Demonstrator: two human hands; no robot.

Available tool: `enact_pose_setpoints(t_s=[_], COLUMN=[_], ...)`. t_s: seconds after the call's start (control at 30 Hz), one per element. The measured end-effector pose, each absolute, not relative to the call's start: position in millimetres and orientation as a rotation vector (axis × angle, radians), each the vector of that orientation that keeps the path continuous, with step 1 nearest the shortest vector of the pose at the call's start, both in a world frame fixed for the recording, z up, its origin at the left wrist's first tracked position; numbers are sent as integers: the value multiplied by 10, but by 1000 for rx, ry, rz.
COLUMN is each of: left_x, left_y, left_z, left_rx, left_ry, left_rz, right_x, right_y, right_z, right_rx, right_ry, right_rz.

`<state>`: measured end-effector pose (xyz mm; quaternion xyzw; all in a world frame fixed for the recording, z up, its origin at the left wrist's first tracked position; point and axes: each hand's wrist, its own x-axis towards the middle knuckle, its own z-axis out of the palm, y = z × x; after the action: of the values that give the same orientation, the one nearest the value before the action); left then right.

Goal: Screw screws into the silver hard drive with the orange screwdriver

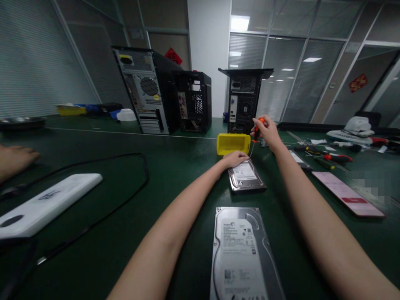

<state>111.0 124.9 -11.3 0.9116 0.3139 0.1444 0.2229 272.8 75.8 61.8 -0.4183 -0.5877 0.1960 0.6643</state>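
Observation:
My right hand is closed round the orange and black handle of a screwdriver, which stands nearly upright with its tip at the far edge of a hard drive. On that same far edge rests my left hand, its fingers together; whether it grips the drive or only presses on it is hard to see. Just behind sits an open yellow box. A larger hard drive with a white label lies nearer to me, between my forearms.
Computer cases stand at the back. A white device and a black cable lie left, near another person's hand. To the right are a phone, pliers and screwdrivers, and a white object.

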Motion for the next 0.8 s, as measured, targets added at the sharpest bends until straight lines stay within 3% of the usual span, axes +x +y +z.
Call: enact_pose_setpoints(t_s=[0.8], left_x=[1129], left_y=[1303], left_z=[-152], left_rx=[2485], left_ry=[830], left_rz=[413], right_x=[2764], right_y=[742], right_z=[626], right_rx=[-947], right_ry=[-1371], right_rz=[438])
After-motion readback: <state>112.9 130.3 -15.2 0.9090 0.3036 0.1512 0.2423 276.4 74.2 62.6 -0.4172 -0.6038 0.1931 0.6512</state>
